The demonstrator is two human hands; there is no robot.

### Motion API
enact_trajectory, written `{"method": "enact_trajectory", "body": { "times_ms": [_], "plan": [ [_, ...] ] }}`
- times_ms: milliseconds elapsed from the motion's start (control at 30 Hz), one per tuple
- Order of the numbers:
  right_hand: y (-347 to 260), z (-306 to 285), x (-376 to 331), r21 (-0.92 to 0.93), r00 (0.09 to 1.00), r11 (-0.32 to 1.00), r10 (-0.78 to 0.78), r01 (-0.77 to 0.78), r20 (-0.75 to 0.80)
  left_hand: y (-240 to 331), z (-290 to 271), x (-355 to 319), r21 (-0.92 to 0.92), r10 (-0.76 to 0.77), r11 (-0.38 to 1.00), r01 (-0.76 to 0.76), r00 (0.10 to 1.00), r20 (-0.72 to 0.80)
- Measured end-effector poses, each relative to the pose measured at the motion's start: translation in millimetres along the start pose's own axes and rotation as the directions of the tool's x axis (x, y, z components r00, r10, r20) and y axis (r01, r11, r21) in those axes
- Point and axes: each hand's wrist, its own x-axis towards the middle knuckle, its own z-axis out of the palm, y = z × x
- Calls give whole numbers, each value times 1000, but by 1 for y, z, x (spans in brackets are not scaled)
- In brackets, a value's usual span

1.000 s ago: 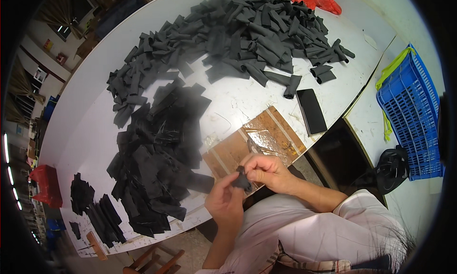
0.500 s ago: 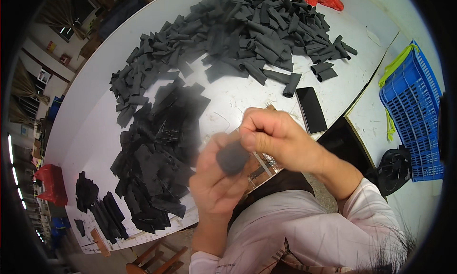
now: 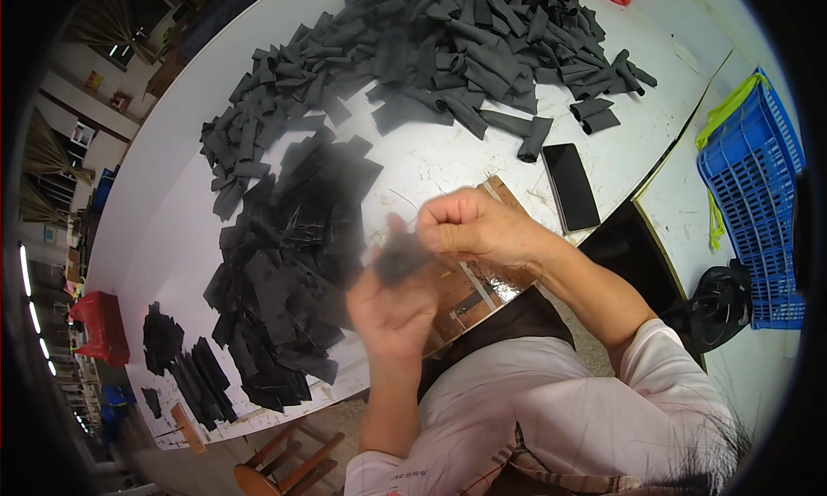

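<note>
Between my two hands is a small black fabric piece, blurred by motion. My right hand pinches its edge, fingers curled in and thumb pressed against them. Palm up, my left hand lies under and around the piece, its fingers smeared and partly hidden behind it. Left of my hands is a heap of flat black fabric pieces. Beyond them spreads a large pile of rolled dark grey fabric tubes. Under my hands a wooden board with metal strips is set at the table's edge.
A black phone lies right of my hands on the white table. Further right stand a blue plastic basket and a black bag. A red bag is at the far left, a wooden stool below the table edge.
My right hand has moved slightly left, still pinching the fabric piece. The piece has turned and looks smaller, and more of the wooden board shows. The whole view has shifted a little.
</note>
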Motion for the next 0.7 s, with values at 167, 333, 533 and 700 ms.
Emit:
{"method": "enact_trajectory", "body": {
  "times_ms": [167, 333, 533, 700],
  "plan": [
    [30, -21, 8, 65, 991, 991, 111, -115, 75, 22, -44, 1, 9, 121, 993, -122, 975, -186],
    [53, -32, -2, 201, 993, 978, 40, -61, 108, 5, -47, -11, 866, 365, 480, -142, 930, -50],
    [36, -20, -6, -527, 956, 834, -267, 164, -125, 1, -6, 2, 465, 106, -823, -327, 715, 691],
    [-14, 16, -27, -932, 797, 49, -535, 360, 279, -13, -9, -9, 803, 423, -265, -534, 683, 595]
  ]
}}
